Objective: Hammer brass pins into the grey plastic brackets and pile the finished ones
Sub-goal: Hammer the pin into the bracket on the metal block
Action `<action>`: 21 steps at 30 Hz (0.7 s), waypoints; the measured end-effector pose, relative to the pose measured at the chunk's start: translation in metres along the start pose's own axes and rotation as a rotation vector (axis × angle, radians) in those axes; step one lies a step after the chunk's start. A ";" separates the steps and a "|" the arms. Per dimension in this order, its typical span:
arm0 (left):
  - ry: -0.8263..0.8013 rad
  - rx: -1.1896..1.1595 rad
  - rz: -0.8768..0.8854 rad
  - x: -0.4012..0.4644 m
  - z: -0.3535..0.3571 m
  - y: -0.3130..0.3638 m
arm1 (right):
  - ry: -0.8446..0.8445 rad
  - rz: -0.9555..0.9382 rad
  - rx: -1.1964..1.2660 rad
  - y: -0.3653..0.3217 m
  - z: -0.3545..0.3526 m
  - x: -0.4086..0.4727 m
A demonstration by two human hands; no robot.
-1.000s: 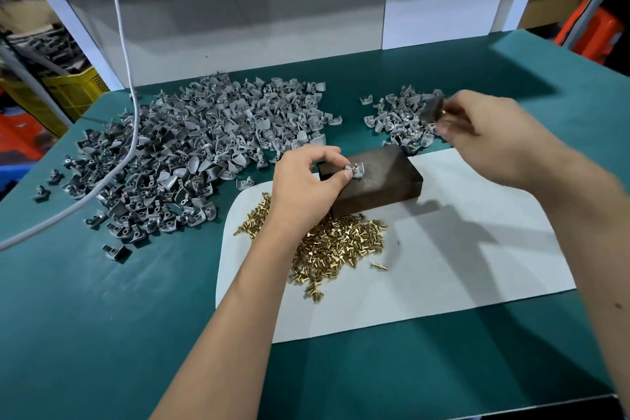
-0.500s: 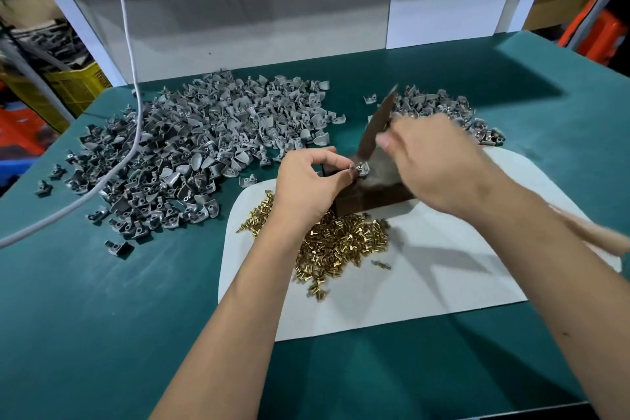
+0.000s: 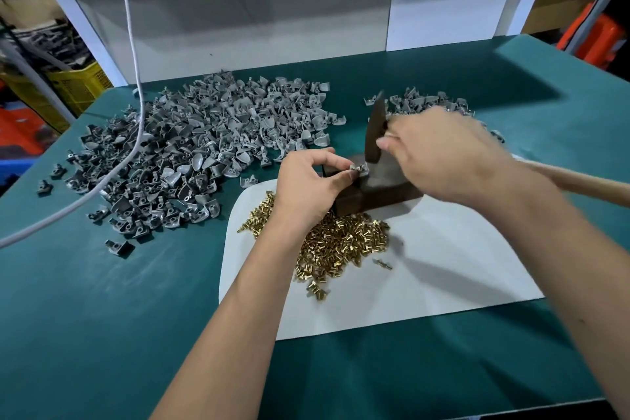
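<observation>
A broad heap of grey brackets (image 3: 204,153) spreads over the far left of the green counter (image 3: 102,317), a few strays lying apart at its left and near edges; a white cable (image 3: 134,85) hangs down across that heap and trails off to the left; a smaller pile of brackets (image 3: 426,102) lies far right, partly hidden behind the right hand (image 3: 439,153). A white sheet (image 3: 426,283) covers the middle of the counter, and on it sit a scatter of brass pins (image 3: 341,242) and, just beyond them, a dark block (image 3: 375,194) (the left wrist crosses the near-left part of the pin scatter and hides some of it).

The left hand (image 3: 310,181) has thumb and forefinger curled in a pinch on one small bracket (image 3: 358,169), which rests on the top of the block at its near-left corner; it is too small to tell which way it points. The right hand is curled round the hammer (image 3: 375,133) close beneath the head, blurred; the dark head stands nearly upright, long axis running from the block up and away, its lower end touching or just above the bracket; the pale wooden handle runs out to the right behind the forearm.
</observation>
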State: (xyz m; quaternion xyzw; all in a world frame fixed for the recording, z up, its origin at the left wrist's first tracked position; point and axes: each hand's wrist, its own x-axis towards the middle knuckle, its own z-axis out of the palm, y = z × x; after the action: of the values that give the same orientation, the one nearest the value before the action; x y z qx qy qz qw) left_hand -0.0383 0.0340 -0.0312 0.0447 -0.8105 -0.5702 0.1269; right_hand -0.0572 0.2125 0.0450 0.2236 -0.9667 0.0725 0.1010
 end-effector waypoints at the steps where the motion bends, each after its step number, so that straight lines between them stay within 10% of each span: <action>1: 0.007 0.001 0.003 0.001 -0.001 0.000 | 0.088 0.012 0.023 0.002 -0.003 0.002; 8: 0.001 -0.003 -0.004 0.000 0.001 -0.002 | -0.083 0.017 0.033 -0.007 0.012 -0.003; 13: 0.020 0.027 0.015 0.003 0.001 -0.005 | 0.201 0.049 0.120 -0.006 0.005 -0.003; 17: 0.027 0.031 -0.002 0.004 0.002 -0.007 | -0.129 -0.010 -0.034 -0.011 0.010 -0.008; 21: 0.025 0.039 0.022 0.006 0.001 -0.009 | 0.062 0.045 -0.049 0.001 -0.006 -0.001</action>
State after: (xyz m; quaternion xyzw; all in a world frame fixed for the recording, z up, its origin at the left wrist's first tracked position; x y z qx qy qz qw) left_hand -0.0446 0.0303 -0.0393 0.0455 -0.8203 -0.5520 0.1425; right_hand -0.0563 0.2152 0.0508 0.1971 -0.9693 0.0579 0.1349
